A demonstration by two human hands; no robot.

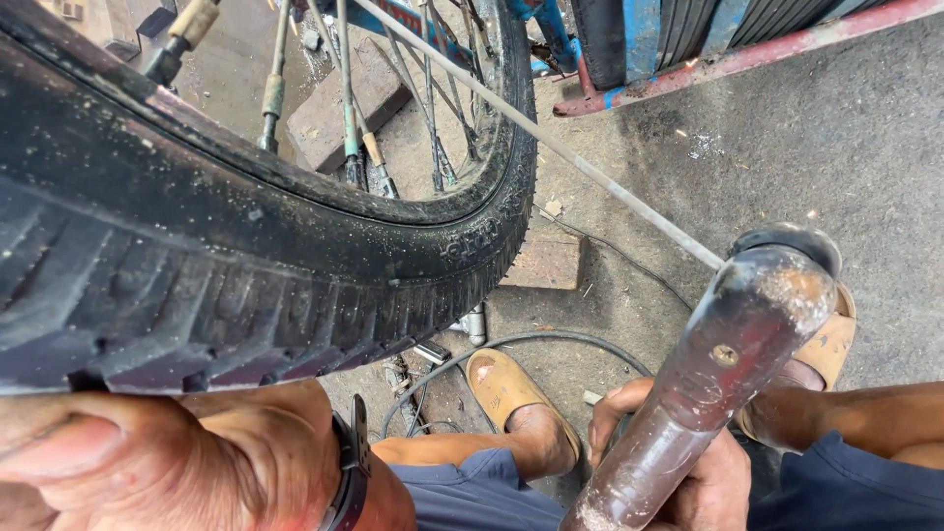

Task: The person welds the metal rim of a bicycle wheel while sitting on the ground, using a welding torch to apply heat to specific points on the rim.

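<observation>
Down low on the left side, the left hand (147, 457) presses up against the underside of a big black rubber bicycle tyre with chunky tread (226, 295). Its thumb lies flat along the rubber, and I cannot tell if its fingers are curled or loose, because they are hidden. A dark watch strap (350, 462) goes round that wrist.

The tyre fills the top left of the view. It sits on a wheel with thin metal spokes (346, 98), and it is dusty with small bits of grit. It is close to the person's face and above their knees.

Over on the right, the right hand (688, 462) is wrapped tight around a worn, rusty brown metal handle (718, 383). The fingers (619, 403) are clenched on it near the bottom. The handle rises toward the camera and has a small screw in its rounded top. A long thin grey metal rod (551, 143) runs from behind the handle up toward the wheel.

Below are two feet in tan rubber sandals (506, 383) on the grey concrete floor (787, 167). A thin black hose (551, 339) curls on the floor by the left sandal. A flat brown brick (549, 261) lies under the tyre's edge. The person wears dark blue shorts (472, 497)
</observation>
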